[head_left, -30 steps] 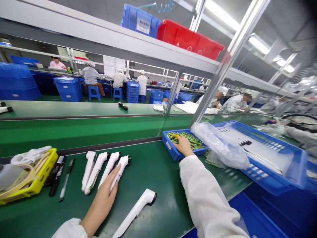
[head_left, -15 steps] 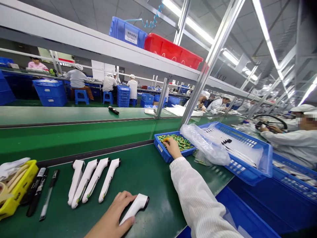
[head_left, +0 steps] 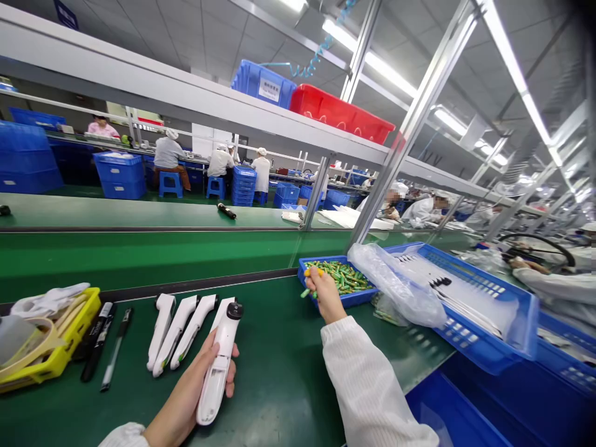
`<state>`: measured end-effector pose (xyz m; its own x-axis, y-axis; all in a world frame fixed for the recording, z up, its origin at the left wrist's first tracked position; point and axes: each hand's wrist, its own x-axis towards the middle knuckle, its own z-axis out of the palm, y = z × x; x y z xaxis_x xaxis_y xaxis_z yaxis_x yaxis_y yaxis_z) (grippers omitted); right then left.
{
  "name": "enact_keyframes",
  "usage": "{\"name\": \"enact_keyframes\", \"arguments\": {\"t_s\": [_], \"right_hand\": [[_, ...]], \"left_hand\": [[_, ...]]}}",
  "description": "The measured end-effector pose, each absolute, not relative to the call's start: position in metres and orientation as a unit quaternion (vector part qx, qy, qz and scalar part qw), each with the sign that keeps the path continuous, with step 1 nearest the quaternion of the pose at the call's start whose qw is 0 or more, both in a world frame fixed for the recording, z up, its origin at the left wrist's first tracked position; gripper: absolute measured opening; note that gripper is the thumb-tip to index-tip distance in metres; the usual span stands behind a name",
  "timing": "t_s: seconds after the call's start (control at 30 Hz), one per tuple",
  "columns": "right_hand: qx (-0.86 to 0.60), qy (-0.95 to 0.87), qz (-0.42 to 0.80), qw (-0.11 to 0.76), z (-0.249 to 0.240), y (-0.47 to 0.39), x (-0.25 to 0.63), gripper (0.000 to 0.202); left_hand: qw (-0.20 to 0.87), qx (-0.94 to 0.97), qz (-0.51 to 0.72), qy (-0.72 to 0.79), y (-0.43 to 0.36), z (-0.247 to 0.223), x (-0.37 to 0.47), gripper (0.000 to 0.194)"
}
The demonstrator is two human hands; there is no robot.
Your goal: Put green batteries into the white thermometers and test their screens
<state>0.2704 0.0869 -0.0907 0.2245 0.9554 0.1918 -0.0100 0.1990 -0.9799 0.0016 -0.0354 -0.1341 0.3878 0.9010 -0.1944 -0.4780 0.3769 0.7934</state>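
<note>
My left hand [head_left: 189, 379] grips a white infrared thermometer [head_left: 225, 338], black round sensor end up and an open battery compartment facing me. Behind it several more white thermometers [head_left: 161, 332] lie side by side on the green bench; the held one partly hides the rightmost. My right hand [head_left: 328, 299], a yellow cover on a fingertip, pinches green batteries [head_left: 305, 293] at the front left edge of a small blue bin [head_left: 356, 300]. Many loose green batteries [head_left: 347, 276] fill that bin. How many are between my fingers is hard to make out.
A yellow basket [head_left: 77, 338] with tape and gloves stands left, beside black markers [head_left: 99, 347] and a pen [head_left: 116, 351]. Right of the bin are a plastic bag [head_left: 400, 288] and a large blue crate [head_left: 507, 338]. A metal post [head_left: 395, 143] rises behind.
My left hand has lifted the thermometer off the bench and turned its open compartment toward me. My right hand has risen from among the batteries to the bin's edge, now holding batteries.
</note>
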Motion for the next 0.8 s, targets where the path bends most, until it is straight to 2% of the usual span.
{"name": "enact_keyframes", "arguments": {"t_s": [0.13, 0.27, 0.4, 0.63, 0.8], "right_hand": [[-0.397, -0.484, 0.576, 0.526, -0.097, 0.070, 0.218, 0.054], [-0.327, -0.467, 0.676, 0.468, -0.110, 0.054, 0.188, 0.049], [-0.295, -0.452, 0.715, 0.444, -0.113, 0.041, 0.180, 0.048], [-0.313, -0.515, 0.654, 0.457, -0.113, 0.027, 0.173, 0.038], [-0.405, -0.620, 0.512, 0.435, -0.121, 0.011, 0.161, 0.025]], "left_hand": [[0.729, 0.351, 0.470, 0.353, -0.031, -0.138, -0.004, 0.034], [0.668, 0.367, 0.499, 0.412, -0.031, -0.138, -0.003, 0.058], [0.653, 0.353, 0.527, 0.413, -0.031, -0.134, 0.004, 0.075], [0.608, 0.331, 0.588, 0.418, -0.031, -0.127, 0.006, 0.081], [0.599, 0.365, 0.590, 0.400, -0.029, -0.134, 0.001, 0.093]]}}
